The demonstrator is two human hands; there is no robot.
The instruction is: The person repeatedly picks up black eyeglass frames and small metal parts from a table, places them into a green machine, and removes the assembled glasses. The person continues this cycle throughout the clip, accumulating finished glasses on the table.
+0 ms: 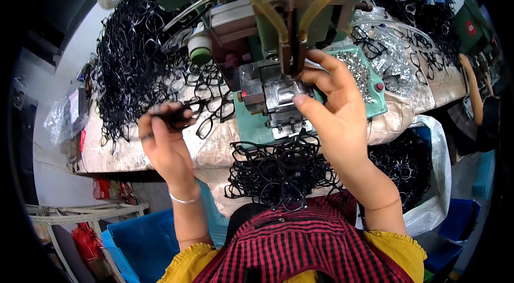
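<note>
At the left of the bench my left hand (pixel 168 146) is closed on a dark eyeglass frame (pixel 176 117), which is blurred by motion. My right hand (pixel 340 106) reaches to the bench machine in front of me. Its thumb and fingers are curled but apart, at the right side of the metal fixture block (pixel 281 93); I see nothing held between them. Two tubes run down to the dark upright guides (pixel 293 58) just above the block. Below the fixture, close to my body, lies a heap of black eyeglass frames (pixel 278 168).
A large pile of black frames (pixel 126 63) covers the bench's left side. Right of the fixture is a green tray (pixel 378 107) with small shiny metal parts. A white sack (pixel 440 165) of frames stands at my right. Another person's arm (pixel 471 87) shows far right.
</note>
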